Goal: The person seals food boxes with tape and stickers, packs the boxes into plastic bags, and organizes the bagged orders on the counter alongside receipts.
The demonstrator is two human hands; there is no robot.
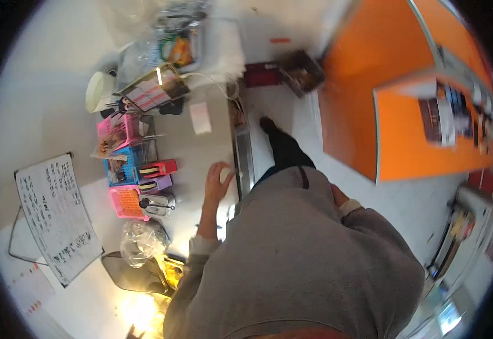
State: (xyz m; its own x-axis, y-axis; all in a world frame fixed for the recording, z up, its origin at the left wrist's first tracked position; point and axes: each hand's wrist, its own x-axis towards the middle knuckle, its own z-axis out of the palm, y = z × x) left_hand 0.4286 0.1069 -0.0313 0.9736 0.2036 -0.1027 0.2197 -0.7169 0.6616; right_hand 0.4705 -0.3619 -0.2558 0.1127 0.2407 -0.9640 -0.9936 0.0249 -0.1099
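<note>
My left hand [217,183] is over the grey counter [193,147] near its front edge. Its fingers are curved and apart from the thumb, with nothing visible between them. Whether it touches the counter I cannot tell. My right hand [340,196] is low against my side, partly covered by the grey sweatshirt [308,254], and its fingers are hidden. A red tape dispenser [159,168] and a purple one [156,184] stand left of my left hand. Near them is a metal container [156,204] with a dark-handled utensil across it.
Pink basket [125,131], blue basket [123,166] and another pink basket [126,202] line the wall. A tablet-like screen [155,87] and a white paper [200,117] are farther along. A whiteboard [57,214] stands at left; orange cabinets [365,96] rise at right.
</note>
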